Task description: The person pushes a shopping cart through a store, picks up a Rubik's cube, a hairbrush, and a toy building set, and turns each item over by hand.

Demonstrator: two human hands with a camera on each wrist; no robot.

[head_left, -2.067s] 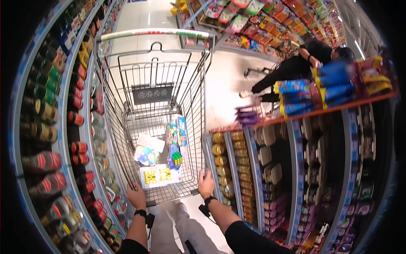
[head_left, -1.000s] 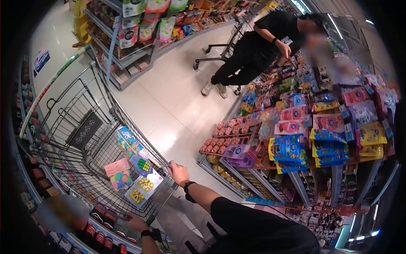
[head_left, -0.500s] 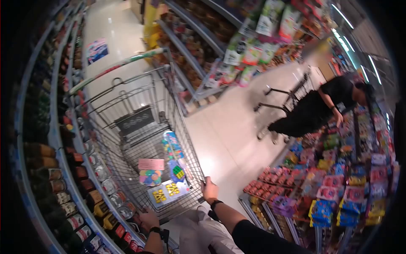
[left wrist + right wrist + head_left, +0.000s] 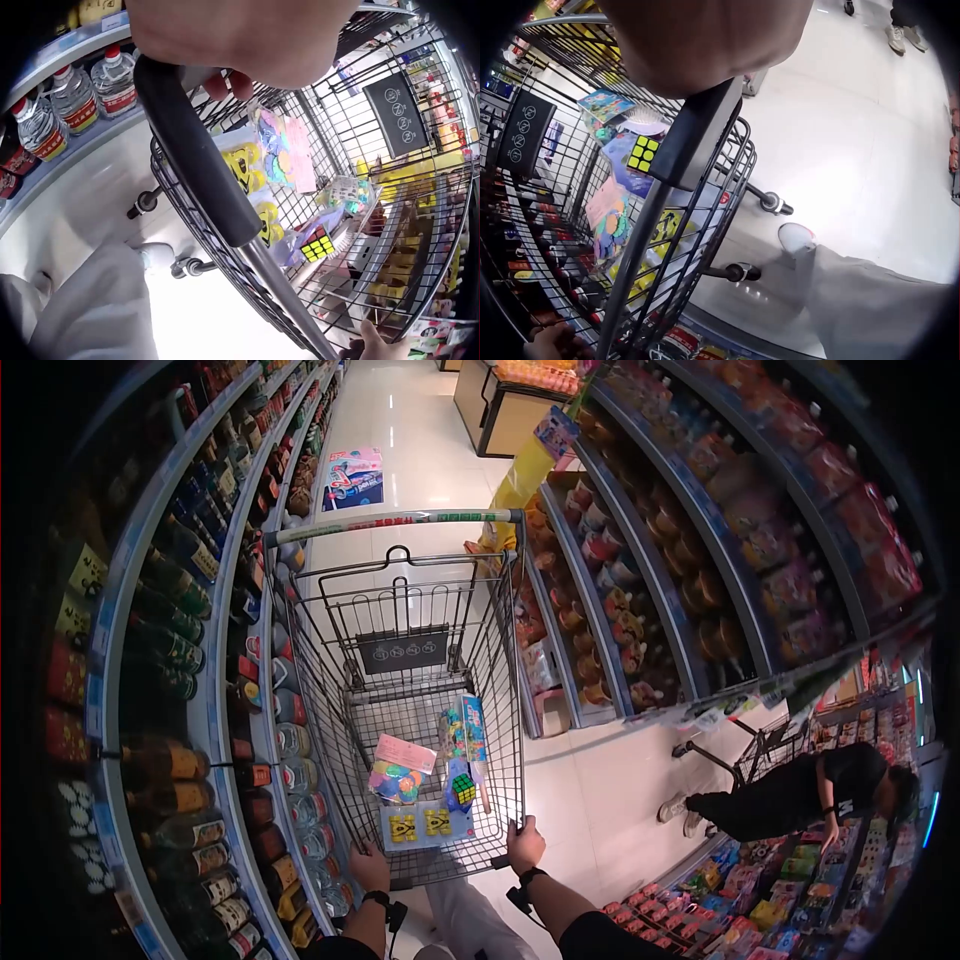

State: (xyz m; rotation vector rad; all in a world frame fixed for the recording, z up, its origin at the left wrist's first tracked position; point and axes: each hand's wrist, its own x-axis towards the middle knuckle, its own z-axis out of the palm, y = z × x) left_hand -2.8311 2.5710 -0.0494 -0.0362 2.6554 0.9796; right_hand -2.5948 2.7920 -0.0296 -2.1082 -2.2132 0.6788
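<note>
Far left, tall shelves [image 4: 97, 720] full of bottles [image 4: 180, 830]. Next, a pink and blue picture [image 4: 353, 480] flat on the shiny pale floor [image 4: 590, 800]. Nearer, left hand [image 4: 369, 868], fingers curled round the cart's black grip [image 4: 199, 150]. Then the shopping cart [image 4: 450, 517] itself, just beside the bottles. Inside, from the left: pack of bright shapes [image 4: 402, 768] with a pink top, pack of yellow things [image 4: 437, 822], puzzle cube [image 4: 463, 790], tall blue pack [image 4: 473, 728]. Right hand [image 4: 526, 847] holding tight to the other black grip [image 4: 694, 142]. Farther right, more full shelves [image 4: 600, 714], a person in black [image 4: 770, 795] near another cart [image 4: 750, 750], and bright bags [image 4: 750, 890] low in the corner.

Compared with half a second ago: shopping cart straighter in the head view, person and bright bags lower down, shelves on the right side much bigger up top. Same hold with both hands.
</note>
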